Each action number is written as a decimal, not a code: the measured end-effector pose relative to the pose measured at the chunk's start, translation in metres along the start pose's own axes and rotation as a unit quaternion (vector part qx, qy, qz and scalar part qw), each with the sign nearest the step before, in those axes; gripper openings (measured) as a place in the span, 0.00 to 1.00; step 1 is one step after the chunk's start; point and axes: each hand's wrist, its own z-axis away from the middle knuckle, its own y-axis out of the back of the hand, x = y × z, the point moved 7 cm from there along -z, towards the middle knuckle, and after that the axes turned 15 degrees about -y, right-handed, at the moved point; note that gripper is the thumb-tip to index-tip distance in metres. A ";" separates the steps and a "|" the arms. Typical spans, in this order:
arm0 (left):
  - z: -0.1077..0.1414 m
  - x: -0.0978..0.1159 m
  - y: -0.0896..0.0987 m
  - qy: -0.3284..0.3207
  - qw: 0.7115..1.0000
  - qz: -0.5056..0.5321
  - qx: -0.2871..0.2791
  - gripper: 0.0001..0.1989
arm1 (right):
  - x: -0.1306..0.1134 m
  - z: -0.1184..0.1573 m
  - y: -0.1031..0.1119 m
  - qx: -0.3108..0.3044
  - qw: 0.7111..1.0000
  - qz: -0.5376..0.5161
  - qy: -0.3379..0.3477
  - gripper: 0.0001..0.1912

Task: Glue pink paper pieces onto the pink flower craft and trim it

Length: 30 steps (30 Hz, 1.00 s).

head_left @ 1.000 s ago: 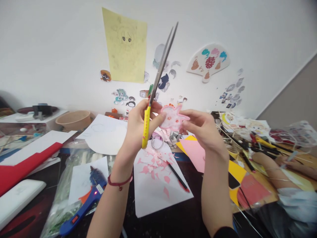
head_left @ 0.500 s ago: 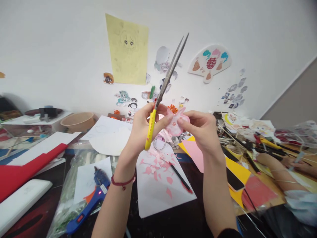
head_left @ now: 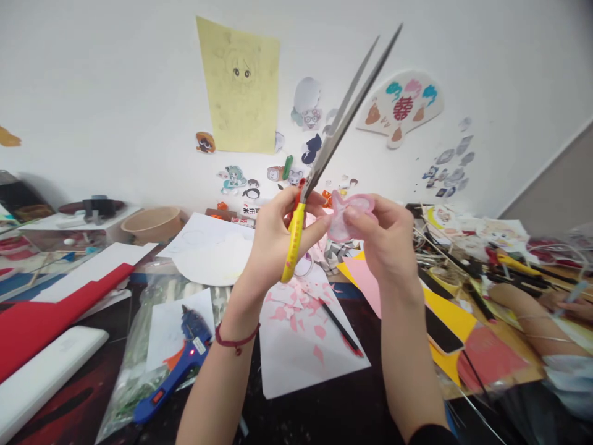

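My left hand (head_left: pixel 273 238) is closed on a pair of scissors (head_left: pixel 331 145) with yellow and red handles. The long blades point up and to the right, a little apart. Pinched between the thumb and fingers of my right hand (head_left: pixel 391 238) is a pink-edged paper cutout (head_left: pixel 340 225) with a pale middle. My left thumb tip is at the cutout's left edge; whether it touches is unclear. Below both hands, pink paper scraps (head_left: pixel 301 306) and a black pencil (head_left: pixel 340 327) lie on a white sheet (head_left: pixel 296 371).
A blue glue gun (head_left: pixel 173 371) with a lit red light lies at left, near a red sheet (head_left: pixel 60 312). A phone (head_left: pixel 442 330) rests on yellow paper (head_left: pixel 461 364) at right. Another person's arm (head_left: pixel 523 315) is at far right. Paper cutouts hang on the wall.
The cutout has shifted right and turned in my right hand, coming away from between my left fingers. The scissors have swung further right and look larger.
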 end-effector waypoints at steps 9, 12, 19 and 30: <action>0.006 -0.004 -0.002 -0.010 0.989 0.073 0.125 0.15 | 0.010 0.002 -0.022 -0.049 0.997 -0.061 -0.022 0.05; 0.005 -0.006 -0.006 -0.009 0.990 0.098 0.099 0.11 | 0.010 0.004 -0.020 -0.026 0.997 -0.066 -0.025 0.05; 0.002 -0.001 -0.002 0.016 0.995 0.066 0.072 0.09 | 0.002 0.007 -0.008 0.035 0.998 -0.054 -0.008 0.09; -0.001 0.011 0.009 -0.047 0.996 -0.081 0.002 0.14 | -0.003 0.008 -0.008 0.045 0.997 0.052 0.026 0.09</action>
